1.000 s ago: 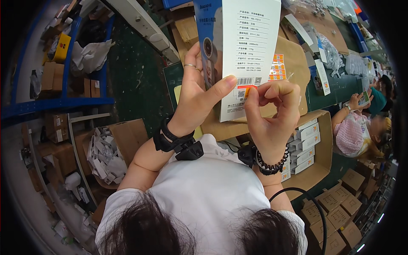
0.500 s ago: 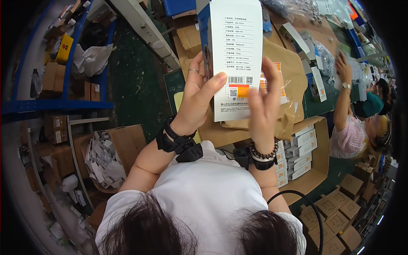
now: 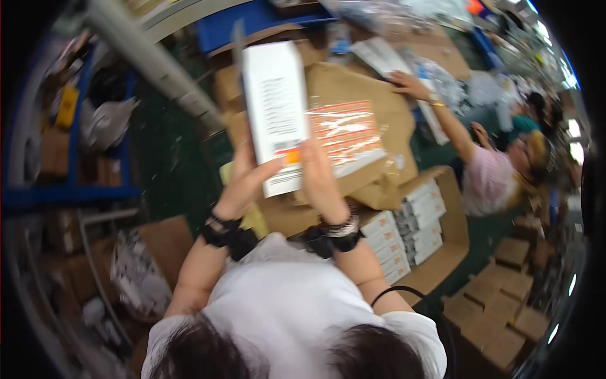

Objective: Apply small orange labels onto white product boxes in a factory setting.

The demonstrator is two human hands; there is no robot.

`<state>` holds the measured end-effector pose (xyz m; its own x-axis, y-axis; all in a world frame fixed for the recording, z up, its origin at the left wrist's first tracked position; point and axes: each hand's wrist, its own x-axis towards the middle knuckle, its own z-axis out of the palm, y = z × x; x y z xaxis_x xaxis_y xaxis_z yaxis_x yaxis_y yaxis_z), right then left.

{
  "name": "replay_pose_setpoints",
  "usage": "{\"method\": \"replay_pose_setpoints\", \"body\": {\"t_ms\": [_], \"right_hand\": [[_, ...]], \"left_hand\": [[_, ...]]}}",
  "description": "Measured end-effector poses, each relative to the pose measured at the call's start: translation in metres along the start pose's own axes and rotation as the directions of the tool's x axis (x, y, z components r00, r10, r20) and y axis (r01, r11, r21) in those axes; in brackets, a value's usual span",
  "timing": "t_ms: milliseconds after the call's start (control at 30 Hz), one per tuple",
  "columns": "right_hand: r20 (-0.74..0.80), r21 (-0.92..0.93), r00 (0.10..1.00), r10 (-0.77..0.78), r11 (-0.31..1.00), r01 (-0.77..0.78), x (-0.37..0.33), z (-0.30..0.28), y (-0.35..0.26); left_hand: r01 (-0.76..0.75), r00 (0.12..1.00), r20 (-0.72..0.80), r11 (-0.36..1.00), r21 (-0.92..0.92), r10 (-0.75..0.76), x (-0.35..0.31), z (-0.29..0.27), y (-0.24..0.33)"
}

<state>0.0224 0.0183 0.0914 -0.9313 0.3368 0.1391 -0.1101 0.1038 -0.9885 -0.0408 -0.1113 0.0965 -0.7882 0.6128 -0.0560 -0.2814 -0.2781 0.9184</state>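
A tall white box point(image 3: 274, 107) with printed lines and an orange label near its bottom end is held upright in front of me. My left hand point(image 3: 245, 180) grips its lower left edge, thumb across the front and fingers behind. At the lower right edge is my right hand point(image 3: 320, 180), thumb pressed against the box by the orange label. Behind the right hand, a sheet of orange-and-white stickers point(image 3: 347, 129) lies on brown wrapping paper point(image 3: 385, 177). Motion blurs the box and both hands.
An open carton point(image 3: 457, 224) packed with white boxes stands to the right. At the left is a carton point(image 3: 167, 249) of loose white pieces. A co-worker's hand point(image 3: 410, 85) reaches over the table from the right. Brown cartons point(image 3: 499, 309) are stacked at lower right.
The view has shifted. The white box has moved left, lower and farther from me. My right hand, raised with fingers apart before, now rests against the box. The sticker sheet shows more fully.
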Motion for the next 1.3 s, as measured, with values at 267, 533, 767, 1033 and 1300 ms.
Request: {"method": "replay_pose_setpoints", "body": {"t_ms": [267, 533, 767, 1033, 1300], "right_hand": [[0.091, 0.348, 0.995, 0.048, 0.934, -0.077, -0.030, -0.029, 0.049], [-0.226, 0.318, 0.961, 0.157, 0.945, -0.079, -0.048, -0.199, 0.083], [-0.255, -0.389, 0.961, 0.105, 0.899, -0.201, 0.000, -0.382, 0.166], [-0.412, -0.847, 0.909, -0.062, 0.394, -0.357, 0.049, -0.421, 0.226], [0.026, -0.402, 0.919, 0.394, 0.845, -0.352, -0.066, -0.218, 0.105]], "left_hand": [[0.110, 0.994, 0.028, 0.994, -0.012, -0.110, -0.005, 0.006, -0.049], [0.297, 0.955, -0.041, 0.953, 0.065, -0.295, -0.013, -0.026, -0.054], [0.353, 0.883, -0.379, 0.923, 0.150, -0.276, -0.060, -0.075, -0.047], [0.693, 0.713, -0.004, 0.704, 0.154, -0.701, -0.193, -0.116, -0.067], [0.913, 0.399, -0.041, 0.393, 0.106, -0.916, -0.319, -0.085, -0.041]]}}
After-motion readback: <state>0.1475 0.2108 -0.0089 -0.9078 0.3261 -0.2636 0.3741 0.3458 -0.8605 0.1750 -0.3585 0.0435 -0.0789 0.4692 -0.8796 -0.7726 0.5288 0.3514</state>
